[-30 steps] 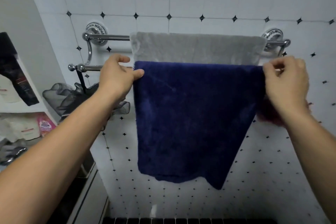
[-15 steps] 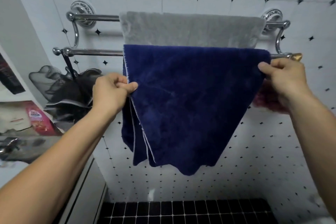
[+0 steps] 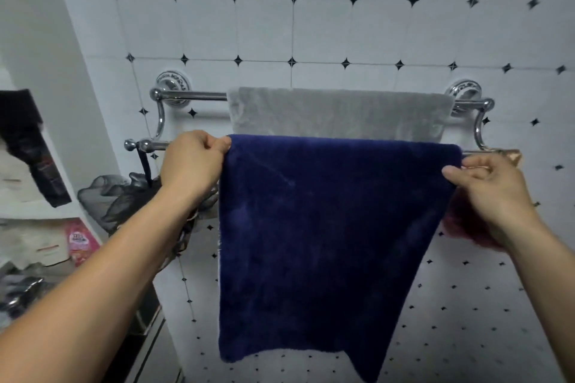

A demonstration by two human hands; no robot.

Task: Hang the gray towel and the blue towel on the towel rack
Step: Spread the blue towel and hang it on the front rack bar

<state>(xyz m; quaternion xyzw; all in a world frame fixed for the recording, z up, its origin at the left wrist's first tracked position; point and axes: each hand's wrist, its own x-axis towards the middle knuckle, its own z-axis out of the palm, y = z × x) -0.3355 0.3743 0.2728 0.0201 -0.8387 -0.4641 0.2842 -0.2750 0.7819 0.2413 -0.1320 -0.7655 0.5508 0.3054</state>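
White bathroom tiles with small black diamonds fill the frame behind a chrome towel rack (image 3: 189, 95) with two bars.

Nearest the camera, two bare forearms rise from the lower corners toward the middle of the frame. The left hand (image 3: 193, 162), left of centre, curls knuckles up around the top left corner of the blue towel (image 3: 326, 236); its grip is clenched on that corner, thumb and fingers pinching the cloth right at the front bar. The right hand (image 3: 488, 188), at the right edge, sits a little lower, fingers pointing left, its grip grasping the towel's upper right edge just below the bar.

The blue towel is draped over the front, lower bar and hangs down the centre, its bottom hem slanting so the right corner drops lowest. Behind and above it, the gray towel (image 3: 339, 112) lies folded over the rear, upper bar, flat and even.

The risk, as I judge it, is the uneven drape: how much cloth hangs behind the bar cannot be seen, and if the front carries more weight the towel could slide off once both hands let go. A sideways tug to straighten it could also bunch it.

A dark mesh sponge (image 3: 124, 199) hangs at left.
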